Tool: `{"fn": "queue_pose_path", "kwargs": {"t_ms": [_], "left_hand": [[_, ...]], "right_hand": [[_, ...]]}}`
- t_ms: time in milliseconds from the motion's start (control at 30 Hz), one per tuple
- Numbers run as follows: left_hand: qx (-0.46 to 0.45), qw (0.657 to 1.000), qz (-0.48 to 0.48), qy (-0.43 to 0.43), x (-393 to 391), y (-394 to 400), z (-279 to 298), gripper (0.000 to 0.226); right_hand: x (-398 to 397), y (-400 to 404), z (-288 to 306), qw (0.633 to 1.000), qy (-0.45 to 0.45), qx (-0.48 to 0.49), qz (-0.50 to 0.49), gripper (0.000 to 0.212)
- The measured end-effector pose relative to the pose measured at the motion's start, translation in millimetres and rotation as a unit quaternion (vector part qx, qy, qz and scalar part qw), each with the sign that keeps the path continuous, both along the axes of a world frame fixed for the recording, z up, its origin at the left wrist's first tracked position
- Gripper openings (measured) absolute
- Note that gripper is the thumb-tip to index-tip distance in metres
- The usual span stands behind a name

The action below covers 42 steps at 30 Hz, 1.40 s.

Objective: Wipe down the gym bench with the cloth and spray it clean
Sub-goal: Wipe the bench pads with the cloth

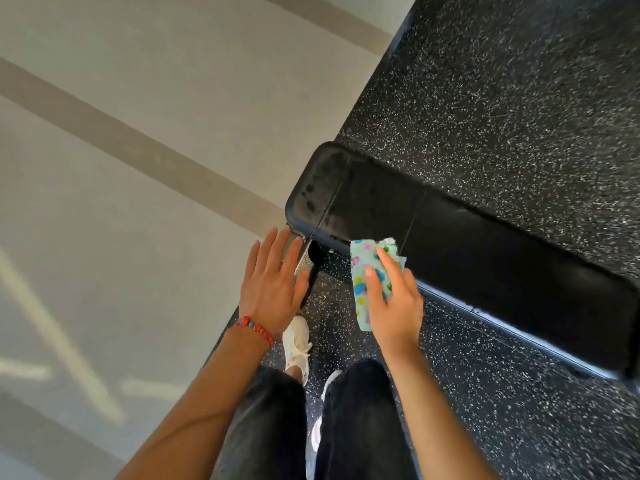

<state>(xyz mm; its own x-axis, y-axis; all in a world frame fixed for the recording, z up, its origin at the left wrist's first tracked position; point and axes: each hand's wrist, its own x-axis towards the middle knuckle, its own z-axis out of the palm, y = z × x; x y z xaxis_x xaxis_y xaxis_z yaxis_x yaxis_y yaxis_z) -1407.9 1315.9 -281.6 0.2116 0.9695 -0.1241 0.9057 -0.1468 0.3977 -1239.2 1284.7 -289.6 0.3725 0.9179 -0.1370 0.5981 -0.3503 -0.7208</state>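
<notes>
The black padded gym bench [467, 244] runs from the middle of the view down to the right edge, its near end showing dull smudges. A folded pale green cloth [363, 271] with coloured spots is gripped in my right hand [391, 299], held just off the bench's near side edge. My left hand [273, 282] hovers flat with fingers spread beside the bench's end, holding nothing. A red bead bracelet circles its wrist. No spray bottle is in view.
Black speckled rubber flooring [502, 98] lies under and around the bench. To the left is a pale floor [121, 168] with tan stripes. My legs in dark trousers and white shoes [296, 344] stand right beside the bench.
</notes>
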Motion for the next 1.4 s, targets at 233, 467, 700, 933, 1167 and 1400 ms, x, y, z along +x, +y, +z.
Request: {"fn": "queue_pose_path", "kwargs": {"t_ms": [233, 467, 700, 933, 1167, 1400], "left_hand": [[-0.029, 0.999, 0.013, -0.004, 12, 56, -57, 0.067], [-0.029, 0.999, 0.039, -0.004, 24, 103, -140, 0.072], [0.014, 0.998, 0.056, -0.014, 39, 140, -224, 0.051], [0.065, 0.995, 0.069, 0.018, 48, 156, -260, 0.051], [0.073, 0.995, 0.07, 0.021, 47, 155, -265, 0.051], [0.044, 0.997, 0.065, 0.019, 48, 156, -256, 0.052]], "right_hand": [[13, 74, -58, 0.999, -0.022, -0.017, 0.037, 0.036], [22, 138, -137, 0.993, -0.035, -0.001, 0.11, 0.035], [15, 187, -210, 0.962, -0.144, 0.006, 0.234, 0.038], [18, 218, -233, 0.933, -0.232, 0.06, 0.268, 0.036], [18, 309, -242, 0.964, -0.22, 0.039, 0.147, 0.037], [8, 235, -236, 0.95, -0.208, 0.059, 0.227, 0.033]]}}
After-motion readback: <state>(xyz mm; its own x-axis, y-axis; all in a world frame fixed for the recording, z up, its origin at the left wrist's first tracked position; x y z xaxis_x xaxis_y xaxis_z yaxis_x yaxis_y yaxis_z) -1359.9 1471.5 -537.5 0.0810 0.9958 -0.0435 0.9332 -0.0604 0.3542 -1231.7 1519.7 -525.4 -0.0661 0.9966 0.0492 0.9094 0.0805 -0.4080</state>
